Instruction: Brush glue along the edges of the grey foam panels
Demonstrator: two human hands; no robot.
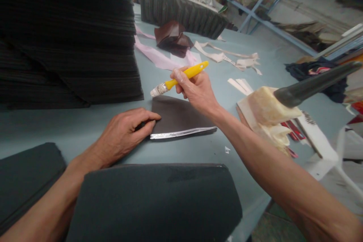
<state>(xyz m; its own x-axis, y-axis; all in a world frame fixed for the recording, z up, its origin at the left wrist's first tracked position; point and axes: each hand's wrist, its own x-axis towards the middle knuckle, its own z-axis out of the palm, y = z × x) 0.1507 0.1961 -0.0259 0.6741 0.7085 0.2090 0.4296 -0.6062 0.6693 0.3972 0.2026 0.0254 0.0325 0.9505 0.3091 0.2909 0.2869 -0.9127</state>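
Note:
My right hand (195, 87) is closed round the yellow handle of a paintbrush (187, 72). The brush's bristles are coated white and hover by the far left corner of a stack of dark brown sheets (181, 115). White paste, as it looks, runs along the near edge of that stack. At the stack's left edge, my left hand (127, 132) grips it, with the index finger on top and the thumb at the side. Some of the left fingers are hidden underneath the hand.
Tall piles of black sheets (68, 45) rise on the left. Dark green panels (159, 200) lie in front. To the right stands a pale, paste-caked block with a dark handle (317, 85). Pink strips (155, 55), cream strips (218, 56) and brown scrap (172, 36) lie behind.

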